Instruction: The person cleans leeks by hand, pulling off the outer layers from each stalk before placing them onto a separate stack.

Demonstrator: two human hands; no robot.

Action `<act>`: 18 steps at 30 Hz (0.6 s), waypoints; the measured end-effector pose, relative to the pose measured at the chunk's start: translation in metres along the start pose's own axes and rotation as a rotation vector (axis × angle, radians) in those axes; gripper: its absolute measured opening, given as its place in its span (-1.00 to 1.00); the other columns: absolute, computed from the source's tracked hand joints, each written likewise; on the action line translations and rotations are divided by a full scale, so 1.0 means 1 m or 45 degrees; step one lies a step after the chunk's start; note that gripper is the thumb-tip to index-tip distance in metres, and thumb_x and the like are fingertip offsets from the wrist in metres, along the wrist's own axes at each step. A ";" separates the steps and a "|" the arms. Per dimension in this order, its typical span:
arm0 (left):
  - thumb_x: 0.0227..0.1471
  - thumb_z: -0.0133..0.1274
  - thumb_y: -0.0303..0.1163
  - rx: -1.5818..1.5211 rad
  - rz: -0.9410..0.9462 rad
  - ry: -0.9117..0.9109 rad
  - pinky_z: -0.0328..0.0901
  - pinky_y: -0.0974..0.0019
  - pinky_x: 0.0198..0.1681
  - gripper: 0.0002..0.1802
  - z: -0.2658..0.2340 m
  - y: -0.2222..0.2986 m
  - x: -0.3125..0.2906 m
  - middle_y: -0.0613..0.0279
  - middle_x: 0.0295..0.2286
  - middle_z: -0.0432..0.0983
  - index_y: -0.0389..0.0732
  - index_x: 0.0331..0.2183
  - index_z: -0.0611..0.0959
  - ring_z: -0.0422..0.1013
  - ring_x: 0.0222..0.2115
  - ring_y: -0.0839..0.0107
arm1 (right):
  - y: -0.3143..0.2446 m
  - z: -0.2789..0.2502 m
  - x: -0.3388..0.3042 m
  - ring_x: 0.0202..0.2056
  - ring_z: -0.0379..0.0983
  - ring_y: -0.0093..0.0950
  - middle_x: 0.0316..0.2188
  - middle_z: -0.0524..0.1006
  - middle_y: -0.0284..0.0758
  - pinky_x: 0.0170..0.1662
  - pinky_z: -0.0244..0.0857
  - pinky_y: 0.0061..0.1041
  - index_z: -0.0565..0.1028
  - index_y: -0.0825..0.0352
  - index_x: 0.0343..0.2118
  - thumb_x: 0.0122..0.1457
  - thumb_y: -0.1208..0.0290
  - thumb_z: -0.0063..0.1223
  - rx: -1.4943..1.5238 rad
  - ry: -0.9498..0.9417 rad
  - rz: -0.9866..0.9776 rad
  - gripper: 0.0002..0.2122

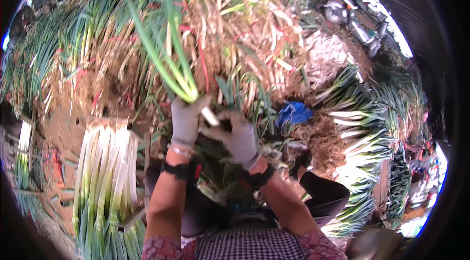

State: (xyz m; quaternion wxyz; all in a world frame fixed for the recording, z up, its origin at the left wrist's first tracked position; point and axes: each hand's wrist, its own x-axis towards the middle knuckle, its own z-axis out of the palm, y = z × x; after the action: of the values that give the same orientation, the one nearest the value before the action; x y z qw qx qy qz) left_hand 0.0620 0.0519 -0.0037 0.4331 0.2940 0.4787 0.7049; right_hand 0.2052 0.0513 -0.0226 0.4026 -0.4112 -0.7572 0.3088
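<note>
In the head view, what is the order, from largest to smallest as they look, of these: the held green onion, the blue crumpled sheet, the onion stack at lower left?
1. Onion stack
2. Green onion, long but thin
3. Blue crumpled sheet; it seems farther away, so true size is unsure.

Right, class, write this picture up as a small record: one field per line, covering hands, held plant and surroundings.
Left hand: gloved, gripping a green onion
Right hand: gloved, by its white end; contact unclear
Leaves: pointing forward and left
Left side: lined-up onions, white ends forward
Right side: long onion row
Ahead: earthy onions, red ties
Ahead right: crumpled blue sheet
</note>
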 end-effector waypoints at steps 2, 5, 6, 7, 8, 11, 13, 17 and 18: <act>-0.06 0.16 -0.48 0.014 -0.032 -0.058 0.07 0.53 -0.71 -0.83 0.000 -0.001 -0.002 0.45 -0.61 0.38 -0.24 -0.35 0.54 0.24 -0.71 0.66 | 0.003 -0.005 -0.006 -0.32 0.49 -0.32 -0.34 0.52 -0.23 -0.25 0.34 -0.43 0.50 0.29 -0.32 -0.09 0.36 0.32 -0.029 0.045 0.018 -0.73; 0.01 0.10 -0.43 -0.027 -0.190 -0.192 0.06 0.53 -0.72 -0.84 -0.003 0.003 -0.011 0.42 -0.64 0.36 -0.29 -0.33 0.56 0.25 -0.72 0.63 | 0.005 -0.007 -0.015 -0.25 0.48 -0.26 -0.31 0.50 -0.19 -0.18 0.34 -0.37 0.46 0.30 -0.29 -0.05 0.41 0.27 -0.008 0.030 0.001 -0.74; 0.02 0.11 -0.42 -0.049 -0.195 -0.229 0.06 0.54 -0.72 -0.87 -0.009 0.009 -0.014 0.40 -0.64 0.38 -0.28 -0.37 0.58 0.25 -0.73 0.63 | 0.005 0.000 -0.016 -0.33 0.49 -0.30 -0.39 0.51 -0.22 -0.25 0.34 -0.39 0.49 0.30 -0.32 -0.09 0.37 0.33 0.036 0.103 -0.038 -0.72; 0.02 0.11 -0.42 -0.036 -0.250 -0.253 0.06 0.55 -0.72 -0.89 -0.010 0.002 -0.011 0.37 -0.65 0.41 -0.26 -0.41 0.59 0.25 -0.74 0.63 | 0.009 -0.002 -0.015 -0.35 0.50 -0.33 -0.40 0.51 -0.23 -0.28 0.34 -0.41 0.50 0.30 -0.34 -0.09 0.38 0.32 0.106 0.063 0.032 -0.74; 0.03 0.12 -0.40 -0.047 -0.270 -0.226 0.07 0.55 -0.72 -0.88 -0.013 -0.003 -0.013 0.37 -0.67 0.40 -0.26 -0.41 0.59 0.24 -0.75 0.62 | 0.012 0.000 -0.018 -0.39 0.49 -0.35 -0.44 0.51 -0.24 -0.31 0.33 -0.44 0.50 0.30 -0.35 -0.07 0.40 0.30 0.188 0.046 0.077 -0.76; 0.05 0.12 -0.38 -0.144 -0.287 -0.262 0.11 0.51 -0.73 -0.84 -0.028 -0.019 -0.014 0.38 -0.68 0.36 -0.28 -0.37 0.56 0.23 -0.75 0.59 | 0.011 0.002 -0.026 -0.45 0.47 -0.35 -0.50 0.49 -0.27 -0.36 0.33 -0.44 0.47 0.32 -0.39 -0.05 0.41 0.28 0.157 0.070 0.016 -0.79; 0.05 0.12 -0.40 -0.217 -0.244 -0.342 0.13 0.50 -0.71 -0.84 -0.022 -0.020 -0.017 0.36 -0.65 0.38 -0.28 -0.34 0.56 0.26 -0.73 0.59 | 0.013 -0.007 -0.028 -0.46 0.46 -0.41 -0.53 0.47 -0.27 -0.36 0.32 -0.45 0.44 0.33 -0.39 -0.02 0.41 0.27 0.166 0.065 0.016 -0.79; 0.05 0.10 -0.43 -0.064 -0.154 -0.288 0.15 0.52 -0.68 -0.82 -0.026 -0.011 -0.019 0.37 -0.63 0.36 -0.30 -0.28 0.56 0.29 -0.68 0.61 | 0.027 -0.004 -0.022 -0.44 0.43 -0.54 -0.50 0.48 -0.38 -0.33 0.33 -0.50 0.44 0.32 -0.35 0.09 0.48 0.17 0.561 0.047 0.028 -0.88; 0.05 0.10 -0.44 0.041 -0.141 -0.210 0.14 0.52 -0.67 -0.82 -0.025 0.001 -0.023 0.38 -0.63 0.35 -0.30 -0.28 0.57 0.29 -0.67 0.62 | 0.022 0.002 -0.029 -0.42 0.43 -0.53 -0.45 0.50 -0.43 -0.30 0.36 -0.51 0.45 0.30 -0.33 0.15 0.50 0.11 0.860 0.127 -0.069 -0.93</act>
State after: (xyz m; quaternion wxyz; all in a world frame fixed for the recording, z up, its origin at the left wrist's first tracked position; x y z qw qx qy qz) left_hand 0.0510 0.0206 -0.0121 0.5046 0.3308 0.4682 0.6455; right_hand 0.2218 0.0361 -0.0516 0.5606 -0.2490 -0.6022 0.5109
